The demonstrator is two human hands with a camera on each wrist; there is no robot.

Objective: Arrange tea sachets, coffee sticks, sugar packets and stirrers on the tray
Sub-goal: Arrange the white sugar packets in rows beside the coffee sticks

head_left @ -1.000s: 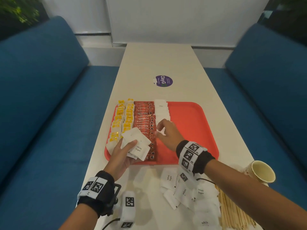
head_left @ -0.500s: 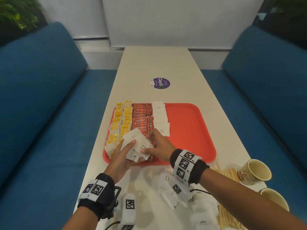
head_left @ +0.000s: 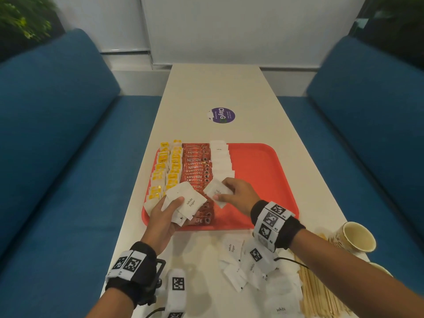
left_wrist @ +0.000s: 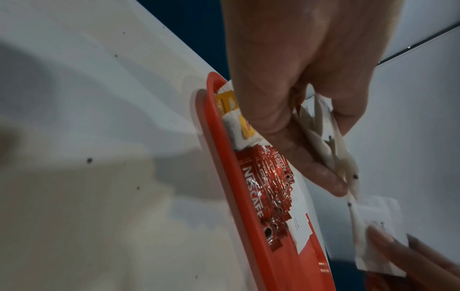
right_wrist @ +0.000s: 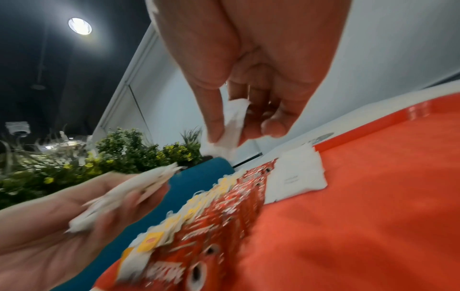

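Two hands work above the near end of the red tray (head_left: 263, 161). The left hand (head_left: 164, 220) grips a fanned stack of white sugar packets (head_left: 187, 200), thumb on top, over the near coffee sticks (head_left: 196, 164). The right hand (head_left: 238, 192) pinches a single sugar packet (head_left: 216, 191) just beyond the near end of the white column (head_left: 221, 161), seemingly clear of the tray floor. Yellow tea sachets (head_left: 167, 171) fill the leftmost columns; wooden stirrers (head_left: 319, 292) and loose packets (head_left: 243, 267) lie on the table (head_left: 218, 88)
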